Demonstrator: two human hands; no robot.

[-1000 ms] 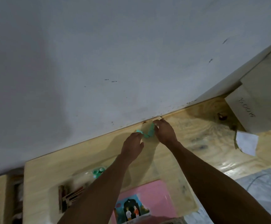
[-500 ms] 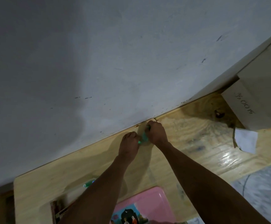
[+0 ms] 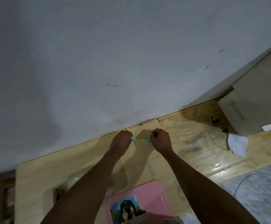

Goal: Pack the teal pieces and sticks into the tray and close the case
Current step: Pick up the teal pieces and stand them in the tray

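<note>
Both hands reach to the far edge of the wooden table (image 3: pixel 196 143), close to the wall. My left hand (image 3: pixel 121 141) pinches a small teal piece (image 3: pixel 133 139) that sticks out from under its fingers. My right hand (image 3: pixel 161 139) grips another teal piece (image 3: pixel 149 141) at its fingertips. A short gap separates the two pieces. The pink case (image 3: pixel 147 193) with a picture on it lies at the near edge, between my forearms. A clear tray (image 3: pixel 73 181) shows dimly beside my left forearm, mostly hidden.
A grey wall (image 3: pixel 115 62) rises right behind the table. A white box (image 3: pixel 238 113) with writing stands at the far right, a white paper scrap (image 3: pixel 238 145) in front of it. Tiled floor (image 3: pixel 253 191) shows at the lower right.
The hands were together on one teal cluster; now they have drawn apart, each holding a separate teal piece. The view has shifted slightly.
</note>
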